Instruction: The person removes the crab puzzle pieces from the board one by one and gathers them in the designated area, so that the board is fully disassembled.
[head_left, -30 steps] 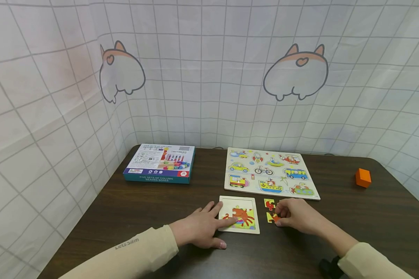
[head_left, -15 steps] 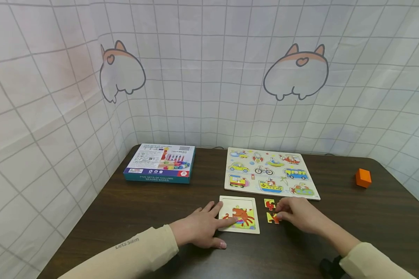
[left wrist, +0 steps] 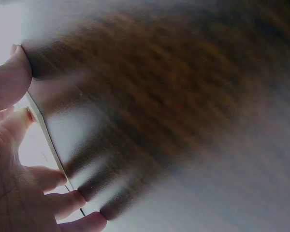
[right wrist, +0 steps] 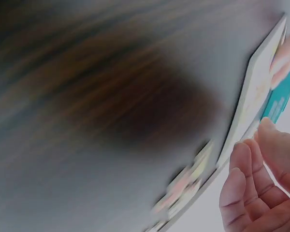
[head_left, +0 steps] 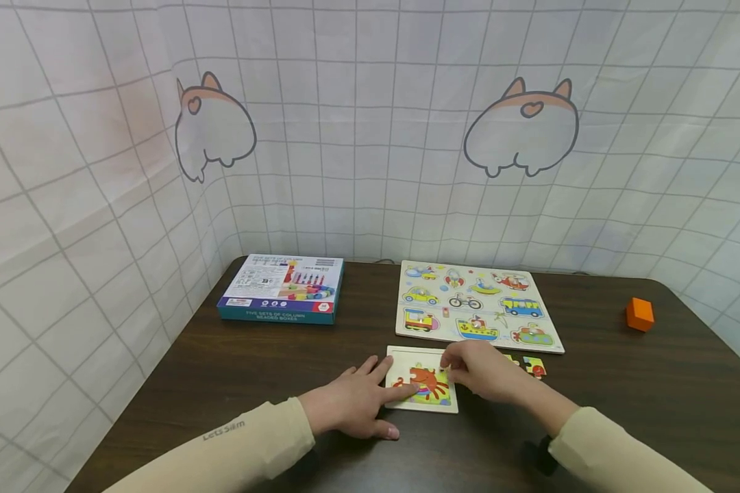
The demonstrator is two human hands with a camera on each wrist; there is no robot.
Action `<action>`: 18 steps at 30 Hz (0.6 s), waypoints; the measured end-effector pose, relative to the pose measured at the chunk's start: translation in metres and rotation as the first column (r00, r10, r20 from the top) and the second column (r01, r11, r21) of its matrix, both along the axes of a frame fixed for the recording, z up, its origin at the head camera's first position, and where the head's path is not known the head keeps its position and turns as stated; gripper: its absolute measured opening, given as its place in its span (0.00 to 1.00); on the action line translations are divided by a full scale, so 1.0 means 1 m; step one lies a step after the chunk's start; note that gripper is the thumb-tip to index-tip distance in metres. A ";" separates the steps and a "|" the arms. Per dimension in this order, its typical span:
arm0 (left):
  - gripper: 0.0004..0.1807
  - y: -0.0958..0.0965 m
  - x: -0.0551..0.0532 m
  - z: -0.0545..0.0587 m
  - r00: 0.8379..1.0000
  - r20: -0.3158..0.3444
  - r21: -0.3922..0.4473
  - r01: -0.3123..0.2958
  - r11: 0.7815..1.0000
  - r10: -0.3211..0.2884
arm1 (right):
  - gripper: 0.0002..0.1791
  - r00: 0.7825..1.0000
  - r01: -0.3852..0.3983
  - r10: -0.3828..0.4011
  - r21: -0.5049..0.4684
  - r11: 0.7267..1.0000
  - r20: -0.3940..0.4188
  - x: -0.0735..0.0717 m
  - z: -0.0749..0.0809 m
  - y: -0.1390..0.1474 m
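Puzzle [head_left: 414, 357], head view: set near the middle, pinned by the left hand [head_left: 354, 404], fingers spread and nothing gripped, likely to stop sliding.
Right hand [head_left: 484, 370]: curled at the puzzle's right edge.
Loose pieces [head_left: 534, 366]: laid to the right, likely for easy reach.
Box [head_left: 280, 291], far left: "FIVE SETS OF COLUMN BEADED BOXES" is printed.
Sleeve [head_left: 222, 441]: "Lets Slim" is written.
Left wrist view: spread fingers are shown.
Right wrist view: fingertips are bunched; whether a piece is held cannot be told.

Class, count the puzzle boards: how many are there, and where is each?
2. The small board lies partly under the left hand's fingers; the large board lies behind it, extending further right.
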State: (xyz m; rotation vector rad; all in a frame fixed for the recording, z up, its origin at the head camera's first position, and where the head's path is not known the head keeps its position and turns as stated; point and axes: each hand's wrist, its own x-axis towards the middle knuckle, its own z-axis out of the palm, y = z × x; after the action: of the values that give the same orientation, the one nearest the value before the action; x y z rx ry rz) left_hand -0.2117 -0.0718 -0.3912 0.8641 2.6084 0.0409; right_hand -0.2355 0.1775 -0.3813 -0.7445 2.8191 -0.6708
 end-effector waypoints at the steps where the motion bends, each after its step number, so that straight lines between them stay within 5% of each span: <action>1: 0.39 0.000 0.000 0.000 1.000 -0.002 -0.002 0.002 1.000 -0.002 | 0.04 1.000 -0.008 0.008 0.007 1.000 0.001 -0.001 0.000 -0.006; 8: 0.38 0.001 0.001 0.000 1.000 -0.017 -0.010 0.021 1.000 -0.021 | 0.11 1.000 0.008 -0.010 0.069 0.998 0.021 -0.009 -0.005 -0.037; 18: 0.38 -0.001 -0.001 0.000 1.000 -0.013 -0.011 0.024 1.000 -0.024 | 0.13 0.996 0.067 -0.073 0.107 0.992 0.053 -0.014 -0.008 -0.045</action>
State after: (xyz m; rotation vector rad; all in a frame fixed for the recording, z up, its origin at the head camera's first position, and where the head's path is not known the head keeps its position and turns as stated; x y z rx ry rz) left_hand -0.2123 -0.0725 -0.3916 0.8945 2.6070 0.0144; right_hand -0.2496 0.1322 -0.3891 -0.6019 2.8139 -0.5401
